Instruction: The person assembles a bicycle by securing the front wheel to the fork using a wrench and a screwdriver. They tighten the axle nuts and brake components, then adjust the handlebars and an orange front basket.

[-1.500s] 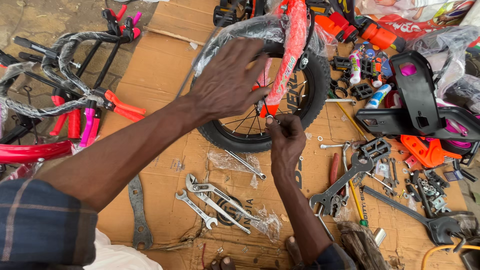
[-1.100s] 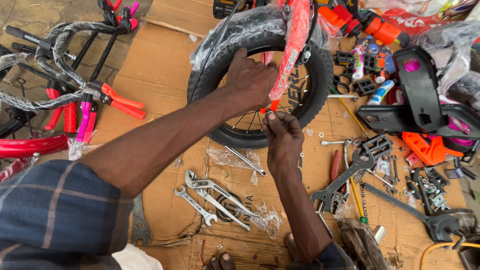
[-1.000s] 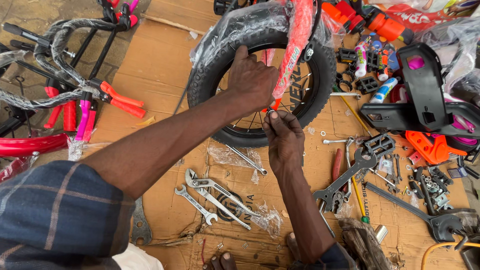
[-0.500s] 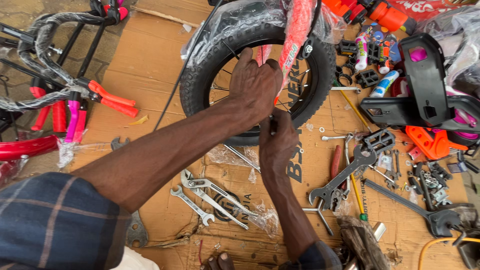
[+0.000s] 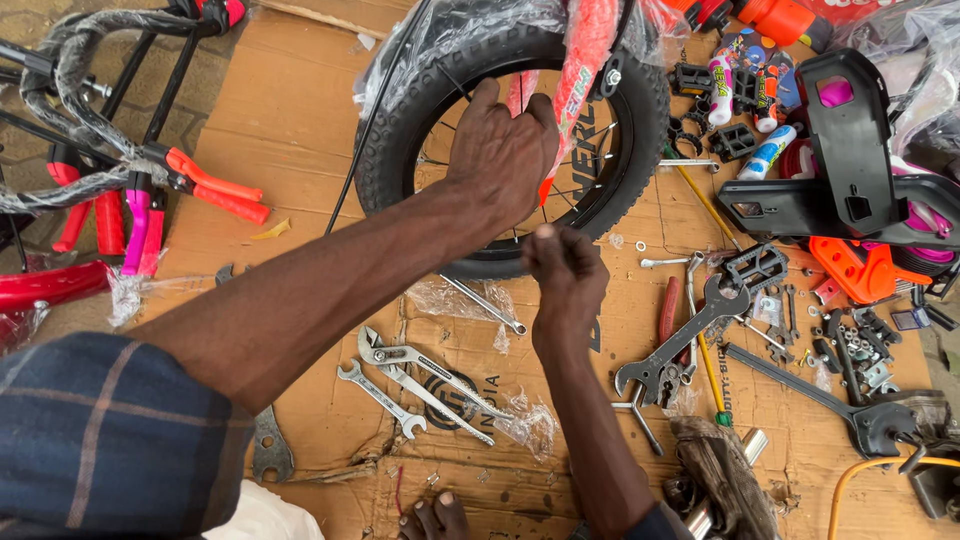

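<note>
The small bicycle wheel (image 5: 520, 150), with its knobbly black tyre partly wrapped in clear plastic, lies on flattened cardboard (image 5: 290, 110) on the floor, and a red fork leg (image 5: 585, 60) crosses over its hub. The step in hand looks like tightening or seating a fastener at the axle; it probably goes best with the wheel pressed still while the small part is turned squarely, so the thread does not cross.

The left hand (image 5: 500, 150) lies spread over the spokes and hub, fingers half curled against the fork leg, bracing the wheel. The right hand (image 5: 565, 265) sits at the near edge of the tyre, closed in a tight pinch; whatever it holds is hidden inside the fingers.

Just nearer lie several spanners (image 5: 410, 375) on a plastic bag. To the right are a large flat wrench (image 5: 690, 335), a red-handled tool (image 5: 668, 310), loose pedals (image 5: 735, 140) and a black seat part (image 5: 850, 150). At the left are a wrapped handlebar (image 5: 90, 110) and orange brake levers (image 5: 215, 190).
</note>
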